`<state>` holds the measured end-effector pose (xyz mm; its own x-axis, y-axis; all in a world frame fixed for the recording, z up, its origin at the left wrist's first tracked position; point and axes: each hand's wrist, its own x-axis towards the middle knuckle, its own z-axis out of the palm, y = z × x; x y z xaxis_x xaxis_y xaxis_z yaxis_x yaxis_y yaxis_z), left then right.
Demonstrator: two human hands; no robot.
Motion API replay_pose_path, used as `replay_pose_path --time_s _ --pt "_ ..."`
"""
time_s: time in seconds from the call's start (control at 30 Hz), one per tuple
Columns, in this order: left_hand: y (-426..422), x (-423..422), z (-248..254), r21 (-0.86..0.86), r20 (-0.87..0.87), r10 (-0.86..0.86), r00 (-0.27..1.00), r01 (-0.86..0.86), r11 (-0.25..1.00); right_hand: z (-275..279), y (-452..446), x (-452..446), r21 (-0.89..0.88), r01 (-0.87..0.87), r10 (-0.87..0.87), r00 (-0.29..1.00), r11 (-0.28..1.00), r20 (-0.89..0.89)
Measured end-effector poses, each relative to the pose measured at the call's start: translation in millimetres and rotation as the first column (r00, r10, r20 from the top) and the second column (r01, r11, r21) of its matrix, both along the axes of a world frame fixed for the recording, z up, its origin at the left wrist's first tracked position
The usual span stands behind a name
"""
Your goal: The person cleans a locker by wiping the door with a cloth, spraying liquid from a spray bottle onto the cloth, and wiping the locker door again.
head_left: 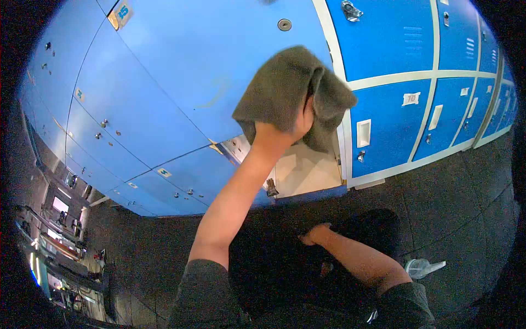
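Observation:
My left hand (287,122) is wrapped round a dark grey-green cloth (285,82), bunched at its right side. The cloth lies against or just before a light-blue locker door (219,55), below a round lock (284,24); I cannot tell whether it touches. Under the cloth, an open compartment shows a pale bottom (309,172), and a small metal latch (272,187) is at its left edge. Low in front of my dark-clothed legs, my right hand (316,234) appears to rest with its fingers loosely apart, holding nothing visible. Shadow hides part of it.
Bright-blue lockers (383,126) with white frames, recessed handles and locks stand on the right. A clear plastic bottle-like thing (421,267) lies on the dark tiled floor (460,203) near my right arm. Gym-like equipment (66,236) is at far left.

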<state>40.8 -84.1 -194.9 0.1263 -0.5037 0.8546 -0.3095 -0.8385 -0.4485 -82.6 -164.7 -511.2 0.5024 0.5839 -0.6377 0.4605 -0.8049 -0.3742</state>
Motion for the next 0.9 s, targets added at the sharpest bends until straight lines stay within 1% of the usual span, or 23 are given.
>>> replay_pose_path --time_s 0.07,0.17,0.2,0.27,0.3,0.33,0.4,0.47,0.5,0.53,0.57,0.6,0.7,0.77,0.8,0.87,0.9 --pt "12 -4 -11 -0.017 -0.002 -0.022 1.000 0.022 1.000 -1 2 1 -0.021 -0.015 0.015 1.000 1.000 0.000" --pt "19 -3 -3 0.002 -0.009 -0.041 0.999 0.041 0.999 26 2 -2 -0.079 0.001 -0.002 1.000 0.997 -0.018" --pt "17 -5 3 0.012 -0.015 -0.042 0.999 0.042 0.999 28 2 -1 -0.075 -0.006 0.003 0.999 0.997 -0.035" --pt "8 -4 17 -0.013 0.058 -0.032 0.998 0.033 0.999 29 1 0 -0.072 -0.023 0.018 0.997 0.997 -0.071" --pt "0 -3 29 -0.027 0.094 -0.026 0.995 0.028 0.999 24 1 2 -0.084 -0.028 0.022 0.997 0.996 -0.071" --pt "-7 4 43 -0.045 0.147 -0.080 0.986 0.087 0.995 12 4 5 -0.096 -0.035 0.029 0.997 0.995 -0.072" --pt "-22 9 58 -0.042 0.232 -0.010 0.973 0.020 0.999 -16 12 11 -0.120 -0.052 0.043 0.996 0.991 -0.075" --pt "-34 19 58 -0.066 0.313 0.045 0.949 -0.025 0.997 -34 13 9 -0.149 -0.070 0.058 0.995 0.986 -0.087" --pt "-40 21 55 -0.090 0.272 0.011 0.962 0.014 0.996 -20 6 6 -0.091 -0.058 0.057 0.998 0.994 -0.013" --pt "-44 20 50 -0.118 0.232 -0.020 0.972 0.049 0.992 11 -4 0 -0.035 -0.054 0.056 0.997 0.998 0.062" --pt "-47 19 45 -0.148 0.197 -0.049 0.979 0.079 0.986 20 -6 -2 -0.021 -0.053 0.055 0.994 0.998 0.093" --pt "-48 17 41 -0.168 0.133 -0.151 0.979 0.173 0.971 28 -8 -4 -0.008 -0.053 0.053 0.991 0.999 0.124" --pt "-36 4 8 -0.126 -0.014 -0.123 0.992 0.120 0.985 23 -2 -2 -0.047 -0.028 0.031 0.998 0.999 0.054" --pt "-20 -4 -12 -0.155 -0.082 -0.149 0.985 0.135 0.979 23 -2 -2 -0.034 -0.005 0.004 1.000 0.999 -0.031" --pt "-12 -6 -18 -0.168 -0.114 -0.165 0.980 0.145 0.975 19 -1 0 -0.036 -0.026 0.025 1.000 0.999 -0.013" --pt "2 -11 -23 -0.129 -0.088 -0.068 0.994 0.056 0.990 1 4 3 -0.034 -0.059 0.060 0.998 0.998 0.017" --pt "9 -13 -25 -0.113 -0.079 -0.017 0.997 0.008 0.994 -9 6 3 -0.057 -0.038 0.038 0.999 0.998 0.001"
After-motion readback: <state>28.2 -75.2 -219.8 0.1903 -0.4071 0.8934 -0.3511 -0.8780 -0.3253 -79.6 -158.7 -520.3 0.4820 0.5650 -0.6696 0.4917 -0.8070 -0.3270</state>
